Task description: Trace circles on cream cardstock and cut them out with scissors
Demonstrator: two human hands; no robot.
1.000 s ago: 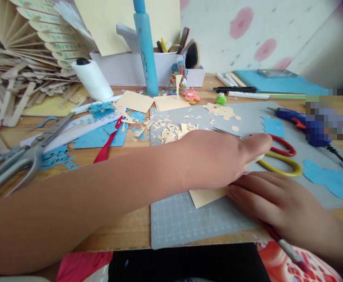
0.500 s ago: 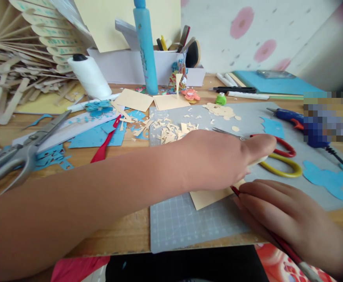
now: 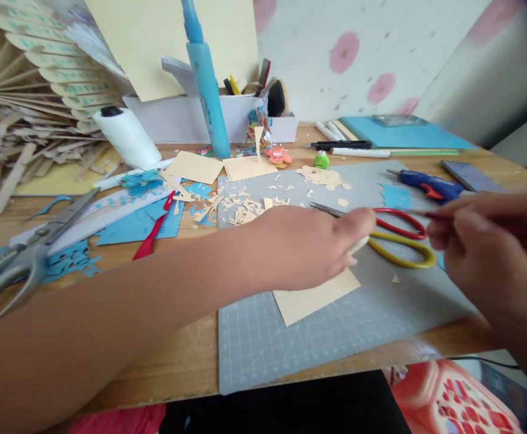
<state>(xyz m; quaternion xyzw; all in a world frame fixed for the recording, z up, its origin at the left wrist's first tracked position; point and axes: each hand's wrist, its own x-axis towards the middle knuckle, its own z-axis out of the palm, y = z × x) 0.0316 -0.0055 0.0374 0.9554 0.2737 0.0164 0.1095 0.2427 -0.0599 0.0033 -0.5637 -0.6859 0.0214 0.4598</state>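
My left hand [image 3: 306, 247] reaches across a grey cutting mat [image 3: 263, 349] and rests over a cream paper card [image 3: 320, 298]. Between its thumb and curled fingers shows the edge of a small pale piece [image 3: 358, 244], mostly hidden. On the right, my right hand [image 3: 484, 259] is raised and smeared by motion. Its fingers pinch a thin, dark pen-like stick [image 3: 428, 214] pointing left; its kind is unclear. Scissors with red and yellow handles [image 3: 401, 259] lie on the mat between my hands.
Cream paper scraps [image 3: 249, 208] and cut shapes [image 3: 321, 176] lie at the mat's back. A blue glue gun [image 3: 430, 184] and phone [image 3: 471, 176] are at right. Large metal shears [image 3: 64, 223] and a red tool [image 3: 155, 229] lie left; a blue bottle [image 3: 209, 99] stands behind.
My right hand has lifted away from the card, moving up and right with the stick. My left hand stays over the card. The camera view has shifted slightly right.
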